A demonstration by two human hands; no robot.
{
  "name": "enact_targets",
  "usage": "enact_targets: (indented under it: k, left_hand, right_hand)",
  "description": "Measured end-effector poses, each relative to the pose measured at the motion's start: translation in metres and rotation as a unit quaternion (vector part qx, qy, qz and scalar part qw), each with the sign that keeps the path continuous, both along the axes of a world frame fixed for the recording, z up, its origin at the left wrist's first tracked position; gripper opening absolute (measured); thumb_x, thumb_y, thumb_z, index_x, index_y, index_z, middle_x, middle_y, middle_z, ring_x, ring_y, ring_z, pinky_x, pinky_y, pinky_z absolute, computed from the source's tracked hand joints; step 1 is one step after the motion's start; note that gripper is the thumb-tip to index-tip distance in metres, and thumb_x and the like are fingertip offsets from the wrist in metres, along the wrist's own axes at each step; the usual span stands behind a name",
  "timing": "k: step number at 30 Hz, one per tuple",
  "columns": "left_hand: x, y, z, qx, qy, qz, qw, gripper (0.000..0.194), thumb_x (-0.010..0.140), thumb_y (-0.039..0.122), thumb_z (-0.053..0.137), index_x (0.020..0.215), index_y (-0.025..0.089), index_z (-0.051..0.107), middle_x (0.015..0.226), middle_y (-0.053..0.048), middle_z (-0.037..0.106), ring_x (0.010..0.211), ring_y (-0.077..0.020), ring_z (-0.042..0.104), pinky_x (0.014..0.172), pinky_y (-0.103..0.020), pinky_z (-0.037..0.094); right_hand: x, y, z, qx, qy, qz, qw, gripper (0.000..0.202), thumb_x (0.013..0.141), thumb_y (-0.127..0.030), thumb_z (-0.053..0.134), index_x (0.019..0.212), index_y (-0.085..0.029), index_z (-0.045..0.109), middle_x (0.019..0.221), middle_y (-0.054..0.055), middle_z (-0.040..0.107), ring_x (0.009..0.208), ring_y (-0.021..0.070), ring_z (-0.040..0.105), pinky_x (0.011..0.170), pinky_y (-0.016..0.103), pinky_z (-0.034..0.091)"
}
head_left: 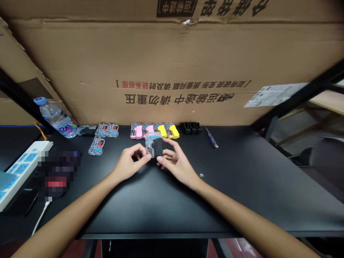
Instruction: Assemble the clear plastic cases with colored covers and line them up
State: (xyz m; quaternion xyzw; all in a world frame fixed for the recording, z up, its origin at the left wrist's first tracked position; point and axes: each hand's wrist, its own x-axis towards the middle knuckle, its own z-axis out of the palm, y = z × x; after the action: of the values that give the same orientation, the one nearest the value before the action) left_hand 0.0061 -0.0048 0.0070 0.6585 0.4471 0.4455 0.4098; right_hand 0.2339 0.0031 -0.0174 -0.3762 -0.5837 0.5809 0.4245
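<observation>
Both my hands meet over the middle of the black table [242,186]. Between them is a small black and clear plastic gadget [154,146], held upright just above the tabletop. My left hand [130,163] pinches its left side with thumb and forefinger. My right hand [176,163] grips its lower right side with the fingertips. Just behind it lie two pink gadgets [139,131] and two yellow gadgets [168,131] in a row.
Clear packs with blue and red parts [103,136] lie at the back left, beside a water bottle [57,118]. A black block [190,127] and a small screwdriver [212,138] lie at the back right. A white power strip [21,165] is at far left. A cardboard wall [172,71] stands behind.
</observation>
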Motion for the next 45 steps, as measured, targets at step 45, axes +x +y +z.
enact_targets:
  k: [45]
  left_hand:
    - [-0.078,0.02,0.041,-0.004,0.537,0.206,0.818,0.041,0.103,0.051,0.046,0.132,0.026,0.061,0.086,-0.005,0.077,0.087,-0.0296,0.077,0.074,-0.033,0.051]
  right_hand:
    - [0.052,0.077,0.003,0.246,-0.341,-0.147,0.895,0.05,0.093,-0.027,0.056,0.142,-0.025,0.068,0.113,0.009,0.066,0.068,0.0166,0.062,0.081,0.043,0.059]
